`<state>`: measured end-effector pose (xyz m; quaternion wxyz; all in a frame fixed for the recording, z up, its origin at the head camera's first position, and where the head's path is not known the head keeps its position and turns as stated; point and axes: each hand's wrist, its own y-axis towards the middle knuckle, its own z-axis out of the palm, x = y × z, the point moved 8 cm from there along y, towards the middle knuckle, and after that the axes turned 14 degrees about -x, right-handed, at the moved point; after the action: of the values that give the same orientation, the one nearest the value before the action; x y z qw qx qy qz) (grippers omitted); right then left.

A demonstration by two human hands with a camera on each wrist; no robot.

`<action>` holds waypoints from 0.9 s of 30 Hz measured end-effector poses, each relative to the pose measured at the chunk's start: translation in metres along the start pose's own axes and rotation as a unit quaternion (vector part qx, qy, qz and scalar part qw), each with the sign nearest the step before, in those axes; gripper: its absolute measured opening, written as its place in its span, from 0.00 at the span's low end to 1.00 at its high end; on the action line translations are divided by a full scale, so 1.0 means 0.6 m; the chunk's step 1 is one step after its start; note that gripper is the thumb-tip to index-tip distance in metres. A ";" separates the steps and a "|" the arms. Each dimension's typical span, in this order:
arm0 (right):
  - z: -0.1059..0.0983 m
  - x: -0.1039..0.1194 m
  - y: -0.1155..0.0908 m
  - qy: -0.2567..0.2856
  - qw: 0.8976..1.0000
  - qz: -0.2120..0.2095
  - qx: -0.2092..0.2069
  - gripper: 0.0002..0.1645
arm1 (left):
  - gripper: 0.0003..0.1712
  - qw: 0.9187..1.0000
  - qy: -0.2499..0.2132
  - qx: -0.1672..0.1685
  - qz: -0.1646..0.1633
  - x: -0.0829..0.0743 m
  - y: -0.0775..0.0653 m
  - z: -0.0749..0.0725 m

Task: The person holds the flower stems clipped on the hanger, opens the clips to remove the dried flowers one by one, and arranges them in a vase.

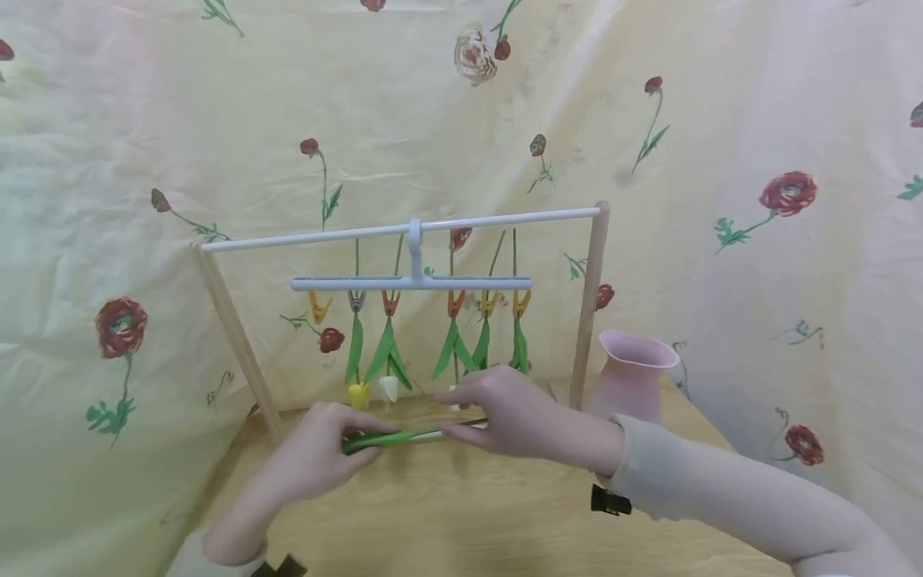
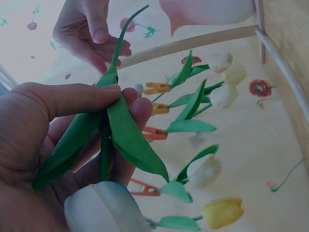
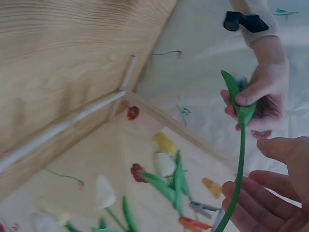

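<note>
My left hand (image 1: pixel 320 449) pinches an artificial tulip by its green leaves (image 2: pixel 133 135), thumb on top. In the left wrist view its white bloom (image 2: pixel 104 208) points toward the camera and the bare stem stretches away toward the other hand. My right hand (image 1: pixel 522 413) is by the stem's far end, thumb and fingers spread apart. From the right wrist, the curved green stem (image 3: pixel 240 169) passes right along those fingertips. Beyond both hands, a white hanger (image 1: pixel 360 284) carries several tulips upside down in coloured clips, among them a yellow tulip (image 1: pixel 358 395).
The hanger hooks over a white rod (image 1: pixel 505 219) between wooden posts (image 1: pixel 590 312). An orange-yellow clip (image 1: pixel 318 308) at the hanger's left end holds nothing. A pink vase (image 1: pixel 627 393) stands behind my right forearm on the wooden table (image 1: pixel 447 521). Flower-printed cloth (image 1: pixel 216 120) surrounds it.
</note>
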<state>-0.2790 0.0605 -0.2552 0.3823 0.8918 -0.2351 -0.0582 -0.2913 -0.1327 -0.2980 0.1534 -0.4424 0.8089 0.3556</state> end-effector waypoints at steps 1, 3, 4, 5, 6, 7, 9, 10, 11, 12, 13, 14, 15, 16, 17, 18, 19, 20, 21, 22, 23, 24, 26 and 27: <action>0.003 -0.005 -0.005 -0.007 1.000 0.004 0.006 0.18 | 0.18 1.000 0.000 0.002 0.001 0.002 0.004 0.006; 0.008 -0.016 -0.014 -0.018 1.000 0.012 0.014 0.15 | 0.17 1.000 -0.004 0.006 0.003 0.004 0.013 0.016; 0.010 -0.019 -0.018 -0.023 1.000 0.014 0.016 0.14 | 0.17 1.000 -0.008 0.008 0.005 0.005 0.016 0.022; 0.012 -0.022 -0.023 -0.027 0.999 0.016 0.017 0.12 | 0.17 1.000 -0.013 0.011 0.008 0.005 0.020 0.027; 0.015 -0.026 -0.027 -0.027 0.999 0.022 0.020 0.11 | 0.17 1.000 -0.016 0.013 0.012 0.006 0.023 0.032; 0.017 -0.028 -0.030 -0.032 0.999 0.027 0.021 0.10 | 0.17 1.000 -0.019 0.016 0.014 0.006 0.026 0.037; 0.020 -0.032 -0.037 -0.044 0.998 0.036 0.021 0.09 | 0.17 0.999 -0.023 0.022 0.020 0.007 0.031 0.046; 0.022 -0.033 -0.040 -0.050 0.998 0.037 0.019 0.09 | 0.16 0.999 -0.023 0.025 0.022 0.008 0.034 0.050; 0.023 -0.034 -0.042 -0.057 0.998 0.038 0.017 0.09 | 0.16 0.999 -0.022 0.026 0.027 0.008 0.036 0.053; 0.024 -0.035 -0.043 -0.066 0.997 0.036 0.013 0.09 | 0.16 0.999 -0.019 0.026 0.029 0.010 0.039 0.055; 0.021 -0.036 -0.048 -0.075 0.996 0.037 0.007 0.09 | 0.16 0.999 -0.017 0.029 0.033 0.007 0.042 0.061; 0.019 -0.036 -0.052 -0.082 0.996 0.034 0.002 0.09 | 0.16 0.999 -0.016 0.032 0.035 0.005 0.045 0.066; 0.018 -0.035 -0.054 -0.086 0.996 0.030 -0.002 0.10 | 0.16 0.999 -0.014 0.032 0.038 0.003 0.047 0.069; 0.018 -0.033 -0.055 -0.088 0.996 0.026 -0.005 0.10 | 0.16 0.999 -0.013 0.033 0.039 0.002 0.048 0.072; 0.018 -0.032 -0.056 -0.087 0.996 0.022 -0.008 0.10 | 0.15 0.999 -0.014 0.034 0.039 0.001 0.049 0.074; 0.018 -0.030 -0.056 -0.087 0.996 0.018 -0.009 0.10 | 0.15 0.999 -0.015 0.035 0.037 0.001 0.050 0.075; 0.019 -0.028 -0.057 -0.084 0.996 0.014 -0.010 0.11 | 0.15 0.999 -0.015 0.036 0.037 0.001 0.050 0.077; 0.020 -0.025 -0.057 -0.082 0.997 0.008 -0.012 0.11 | 0.15 0.999 -0.015 0.037 0.037 0.001 0.050 0.079; 0.021 -0.023 -0.058 -0.081 0.997 0.002 -0.015 0.12 | 0.15 0.999 -0.013 0.038 0.036 0.001 0.051 0.081; 0.022 -0.022 -0.059 -0.083 0.996 -0.003 -0.018 0.12 | 0.15 0.998 -0.013 0.039 0.037 0.000 0.052 0.084; 0.022 -0.020 -0.060 -0.086 0.996 -0.008 -0.022 0.13 | 0.15 0.998 -0.012 0.040 0.037 -0.001 0.053 0.087; 0.023 -0.019 -0.061 -0.091 0.995 -0.014 -0.025 0.13 | 0.15 0.998 -0.010 0.040 0.038 -0.002 0.054 0.091; 0.024 -0.017 -0.063 -0.104 0.994 -0.024 -0.028 0.14 | 0.15 0.998 -0.012 0.043 0.038 -0.005 0.057 0.099; 0.025 -0.017 -0.064 -0.110 0.993 -0.029 -0.029 0.14 | 0.15 0.998 -0.013 0.044 0.037 -0.006 0.058 0.104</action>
<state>-0.2780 0.0786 -0.2939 0.3781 0.8748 -0.2481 -0.1737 -0.3221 -0.0737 -0.3241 0.1699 -0.4001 0.8375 0.3312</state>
